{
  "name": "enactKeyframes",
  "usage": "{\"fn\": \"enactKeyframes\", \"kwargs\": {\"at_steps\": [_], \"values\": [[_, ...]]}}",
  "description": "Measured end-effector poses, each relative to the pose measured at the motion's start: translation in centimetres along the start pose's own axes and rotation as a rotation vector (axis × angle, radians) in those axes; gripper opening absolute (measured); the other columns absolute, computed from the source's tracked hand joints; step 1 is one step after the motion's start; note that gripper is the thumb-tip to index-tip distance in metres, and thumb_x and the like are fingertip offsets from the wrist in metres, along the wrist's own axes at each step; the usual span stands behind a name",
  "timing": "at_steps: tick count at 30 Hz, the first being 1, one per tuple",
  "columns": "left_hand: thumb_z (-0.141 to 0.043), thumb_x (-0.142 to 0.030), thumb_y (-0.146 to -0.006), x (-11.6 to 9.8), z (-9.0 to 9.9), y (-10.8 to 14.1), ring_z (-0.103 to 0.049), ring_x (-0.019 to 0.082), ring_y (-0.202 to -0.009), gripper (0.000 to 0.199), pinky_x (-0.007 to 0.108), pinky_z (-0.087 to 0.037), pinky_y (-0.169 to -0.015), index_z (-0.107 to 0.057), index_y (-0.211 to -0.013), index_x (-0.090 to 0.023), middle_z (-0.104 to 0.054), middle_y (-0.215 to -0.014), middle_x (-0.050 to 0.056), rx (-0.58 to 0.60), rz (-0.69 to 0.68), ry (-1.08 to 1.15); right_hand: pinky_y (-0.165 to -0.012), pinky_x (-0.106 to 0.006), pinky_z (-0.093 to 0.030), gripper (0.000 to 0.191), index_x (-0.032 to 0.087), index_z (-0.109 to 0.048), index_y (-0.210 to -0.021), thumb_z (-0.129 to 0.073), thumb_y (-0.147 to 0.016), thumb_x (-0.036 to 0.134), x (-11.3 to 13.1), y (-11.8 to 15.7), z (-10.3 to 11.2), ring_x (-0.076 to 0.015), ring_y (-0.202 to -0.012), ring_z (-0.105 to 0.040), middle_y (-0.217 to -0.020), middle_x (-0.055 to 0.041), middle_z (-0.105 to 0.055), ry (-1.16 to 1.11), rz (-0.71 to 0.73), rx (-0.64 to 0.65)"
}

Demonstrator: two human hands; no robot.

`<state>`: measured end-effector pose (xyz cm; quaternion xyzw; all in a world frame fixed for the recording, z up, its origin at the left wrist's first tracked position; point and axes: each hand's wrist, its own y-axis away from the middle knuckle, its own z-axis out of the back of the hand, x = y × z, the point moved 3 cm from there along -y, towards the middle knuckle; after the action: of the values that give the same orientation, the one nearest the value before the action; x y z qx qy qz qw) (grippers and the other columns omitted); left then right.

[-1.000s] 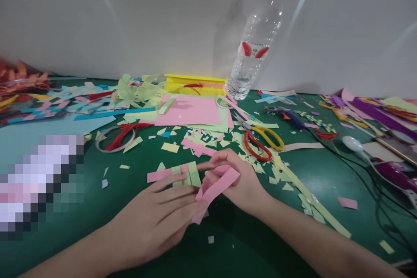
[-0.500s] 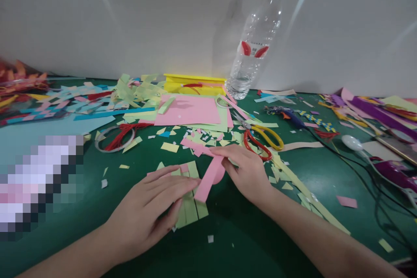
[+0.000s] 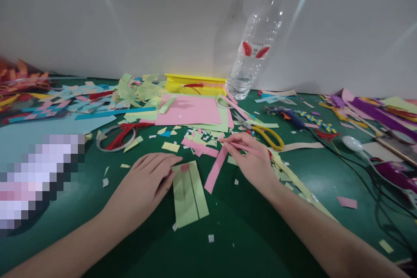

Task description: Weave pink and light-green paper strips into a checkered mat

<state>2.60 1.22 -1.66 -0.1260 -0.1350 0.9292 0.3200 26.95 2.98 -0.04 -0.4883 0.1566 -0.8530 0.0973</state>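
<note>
Between thumb and fingers, my right hand (image 3: 249, 159) pinches a pink paper strip (image 3: 216, 170). One end of the strip hangs down to the left, and more pink paper shows along the hand's fingers. My left hand (image 3: 148, 182) lies open, palm down, fingers stretched out, at the left edge of several light green paper strips (image 3: 191, 195). These lie side by side with narrow gaps, and a small pink patch (image 3: 184, 167) shows near their top. What is under the left palm is hidden. Just beyond the hands are pink offcuts (image 3: 199, 147) among small paper scraps.
Scissors (image 3: 267, 136) with yellow and red handles lie behind my right hand. A plastic bottle (image 3: 252, 47) leans at the wall behind a pink sheet (image 3: 192, 110). On the left are a tape ring (image 3: 103, 141) and a blurred-out device (image 3: 35, 178); at right, a cable (image 3: 345, 156) and a white spoon (image 3: 352, 142).
My right hand has lifted the pink strip away from the green strips, up and to the right. My left hand has drawn back leftward, uncovering the green strips.
</note>
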Motion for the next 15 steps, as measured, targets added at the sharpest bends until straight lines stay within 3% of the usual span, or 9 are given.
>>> {"fn": "enactKeyframes", "kwargs": {"at_steps": [15], "values": [[-0.040,-0.039,-0.094,0.20,-0.49,-0.05,-0.052,0.027,-0.113,0.029,0.047,-0.043,-0.093,-0.059,-0.111,-0.024,-0.060,-0.118,0.007,0.128,0.043,0.065,-0.065,-0.027,-0.050,0.009,0.023,-0.064,-0.089,-0.061,-0.082,0.026,-0.72,-0.02,-0.53,-0.0167,-0.082,-0.066,-0.092,-0.0014,-0.070,-0.007,-0.079,-0.003]]}}
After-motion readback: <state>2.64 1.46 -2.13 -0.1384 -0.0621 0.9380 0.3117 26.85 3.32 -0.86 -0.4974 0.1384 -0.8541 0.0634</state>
